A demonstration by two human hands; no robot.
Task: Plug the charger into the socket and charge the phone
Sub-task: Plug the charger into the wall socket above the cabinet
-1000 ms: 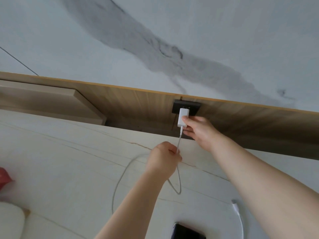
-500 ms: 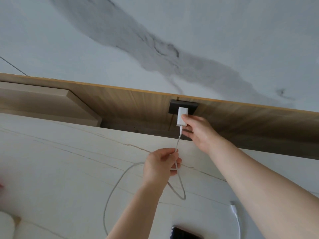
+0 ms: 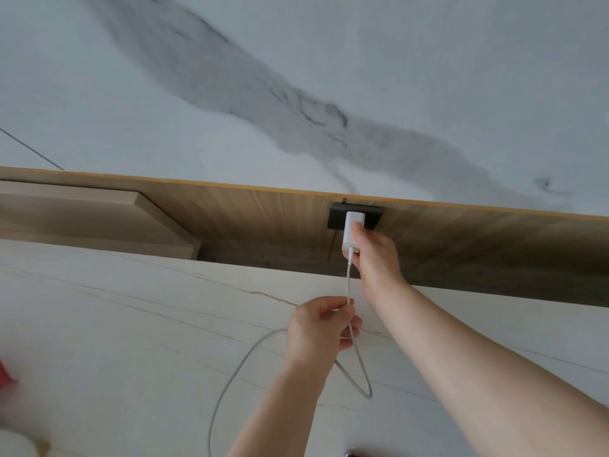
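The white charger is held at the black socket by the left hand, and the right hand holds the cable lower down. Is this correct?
The hands are swapped. In the head view the right hand holds the white charger at the black socket, while the left hand holds the cable lower down.

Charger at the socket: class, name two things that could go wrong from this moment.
1. The right hand holds the charger against the dark socket; whether it is fully seated cannot be seen, so it might sit loose.
2. The left hand grips the cable just below the charger. A tug there could strain the cable's joint or pull the charger out.
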